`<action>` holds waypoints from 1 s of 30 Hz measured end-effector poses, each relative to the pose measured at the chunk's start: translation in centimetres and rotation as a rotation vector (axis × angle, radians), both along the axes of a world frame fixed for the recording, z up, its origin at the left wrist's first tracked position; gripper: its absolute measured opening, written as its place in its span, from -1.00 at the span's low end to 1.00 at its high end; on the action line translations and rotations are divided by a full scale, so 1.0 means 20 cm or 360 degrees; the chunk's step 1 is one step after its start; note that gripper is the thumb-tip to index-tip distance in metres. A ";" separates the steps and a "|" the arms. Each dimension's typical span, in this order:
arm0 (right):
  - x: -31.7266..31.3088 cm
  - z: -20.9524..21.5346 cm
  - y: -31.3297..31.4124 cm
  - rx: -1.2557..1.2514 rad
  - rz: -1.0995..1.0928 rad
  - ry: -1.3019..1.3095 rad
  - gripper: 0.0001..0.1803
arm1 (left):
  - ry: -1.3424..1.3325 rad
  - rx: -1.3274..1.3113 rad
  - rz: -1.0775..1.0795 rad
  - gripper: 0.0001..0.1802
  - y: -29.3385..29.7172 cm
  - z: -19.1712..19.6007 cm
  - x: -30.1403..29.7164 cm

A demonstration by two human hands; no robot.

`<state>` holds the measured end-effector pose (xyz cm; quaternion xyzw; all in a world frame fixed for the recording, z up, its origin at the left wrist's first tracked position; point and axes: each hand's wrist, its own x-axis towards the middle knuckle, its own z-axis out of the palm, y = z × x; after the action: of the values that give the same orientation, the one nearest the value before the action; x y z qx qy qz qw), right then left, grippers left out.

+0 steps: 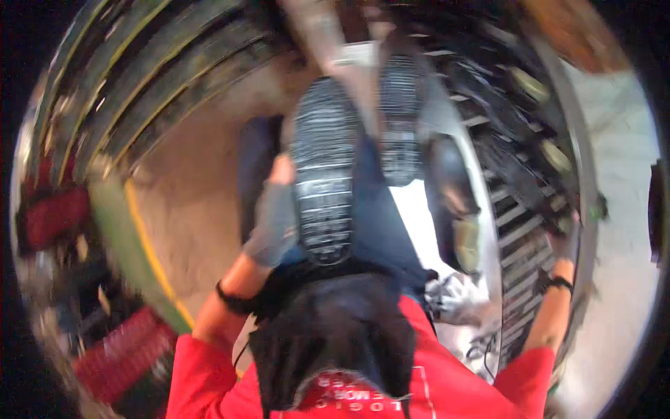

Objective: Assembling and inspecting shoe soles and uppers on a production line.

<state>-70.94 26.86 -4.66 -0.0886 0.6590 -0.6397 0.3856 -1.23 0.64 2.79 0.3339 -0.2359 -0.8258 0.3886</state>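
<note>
My left hand (272, 216), in a grey glove with bare fingertips, grips the near side of a black ridged shoe sole (324, 171). The tread faces up over my lap, and whatever is under it stays hidden. Just beyond lies a second black sole (400, 119), tread up as well. Far to the right, my right hand (564, 244) reaches to the edge of a slatted rack (520, 241); motion smears its fingers. A dark rounded shoe part (448, 171) rests on the white surface between the second sole and the rack.
Several dark parts lie on the rack. Crumpled clear plastic (457, 297) sits by my right side, near a thin black cable (484, 353). Dark tiered shelves (167, 77) curve along the left, above red crates (125, 349). A green strip with a yellow edge (150, 251) borders the brown floor.
</note>
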 end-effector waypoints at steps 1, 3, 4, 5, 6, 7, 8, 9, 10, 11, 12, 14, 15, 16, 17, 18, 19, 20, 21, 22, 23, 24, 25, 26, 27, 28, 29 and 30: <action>-0.14 -0.03 0.00 0.0433 -0.0083 0.0017 -0.31 | -0.0120 -0.0001 0.0054 -0.27 -0.01 0.03 -0.02; -0.28 -0.13 0.03 0.0521 -0.0204 -0.0148 -0.37 | -0.0061 -0.0010 0.0145 -0.27 0.00 0.08 -0.03; -0.30 -0.15 0.04 0.0493 -0.0289 -0.0120 -0.38 | 0.0121 -0.0040 0.0165 -0.29 -0.01 0.10 -0.03; -0.29 -0.15 0.06 0.0480 -0.0153 -0.0195 -0.38 | 0.0169 -0.0063 0.0162 -0.29 0.00 0.10 -0.01; -0.23 -0.10 0.09 0.0652 0.0217 0.0699 -0.34 | 0.0070 0.0013 0.0216 -0.29 0.01 0.09 0.00; -0.16 -0.05 0.10 0.0496 0.0066 0.0551 -0.33 | 0.0119 0.0003 0.0173 -0.28 0.03 0.07 0.02; -0.04 0.04 0.10 0.0172 -0.0120 0.0189 -0.32 | 0.0246 -0.0066 0.0108 -0.28 0.05 0.04 0.04; 0.10 0.12 0.08 0.0002 0.0016 0.0067 -0.31 | 0.0247 -0.0013 0.0043 -0.33 0.08 0.00 0.06; 0.26 0.22 0.07 -0.0238 0.0175 -0.0092 -0.30 | 0.0316 0.0039 -0.0027 -0.33 0.10 -0.03 0.06; 0.42 0.32 0.04 -0.0089 0.0206 0.0008 -0.28 | 0.0083 -0.0011 0.0133 -0.36 0.12 -0.07 0.06; 0.58 0.41 -0.01 -0.0039 0.0073 0.0093 -0.26 | -0.0081 -0.0138 0.0166 -0.38 0.13 -0.10 0.05; 0.85 0.56 -0.07 -0.0138 0.0123 -0.0010 -0.20 | -0.0401 -0.0005 -0.0042 -0.32 0.13 -0.12 0.04; 0.94 0.60 -0.14 -0.0193 0.0209 -0.0091 -0.13 | -0.0712 -0.0136 -0.0158 -0.32 0.13 -0.11 0.03; 1.05 0.64 -0.18 -0.0261 0.0358 -0.0022 -0.06 | -0.1068 -0.0240 -0.0231 -0.30 0.11 -0.09 0.02; 1.13 0.68 -0.23 -0.0216 0.0465 -0.0157 0.00 | -0.1193 -0.0694 -0.0024 -0.28 0.10 -0.05 0.02; 1.24 0.70 -0.30 -0.0169 0.0630 -0.0130 0.02 | -0.1363 -0.0996 0.0218 -0.27 0.07 -0.02 0.00; 1.34 0.72 -0.41 -0.0058 0.0868 -0.0381 0.01 | -0.1732 -0.1216 0.0086 -0.21 0.05 0.03 0.03; 1.49 0.74 -0.48 -0.0035 0.1014 -0.0227 0.01 | -0.1529 -0.1303 0.0233 -0.14 0.01 0.06 0.01; 1.67 0.75 -0.56 0.0045 0.1172 0.0121 0.01 | -0.0852 -0.1129 0.0141 -0.12 -0.02 0.08 0.01; 1.85 0.75 -0.65 0.0069 0.1378 0.0306 0.02 | -0.0183 -0.0803 0.0159 -0.09 -0.05 0.10 0.01; 2.03 0.75 -0.74 0.0182 0.1539 0.0392 0.04 | 0.0053 -0.0614 0.0100 -0.07 -0.07 0.12 0.01; 2.18 0.74 -0.82 0.0006 0.1811 -0.0050 0.23 | 0.0001 -0.0621 0.0173 -0.07 -0.09 0.14 0.02; 2.32 0.73 -0.87 -0.0250 0.2003 0.0307 0.20 | 0.0089 -0.0528 0.0215 -0.13 -0.09 0.16 0.04; 2.44 0.71 -0.91 -0.0375 0.2075 0.0573 0.17 | 0.0247 -0.0450 0.0232 -0.18 -0.09 0.17 0.06; 2.54 0.69 -0.95 -0.0542 0.1948 -0.0055 0.04 | 0.0333 -0.0257 0.0356 -0.19 -0.09 0.19 0.09; 2.57 0.69 -0.96 -0.0574 0.1901 -0.0386 -0.02 | 0.0363 -0.0204 0.0420 -0.13 -0.07 0.20 0.12; 2.61 0.67 -0.97 -0.0593 0.1836 -0.0714 -0.08 | 0.0464 -0.0396 0.0238 -0.03 -0.06 0.20 0.15; 2.60 0.66 -0.95 -0.0420 0.1891 -0.0752 -0.15 | 0.0512 -0.0573 0.0112 0.07 -0.05 0.19 0.16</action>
<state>-18.85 7.81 8.61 -0.3414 0.3110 -0.3954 0.7940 1.94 -0.40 6.61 0.1314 -0.3026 -0.7988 0.5031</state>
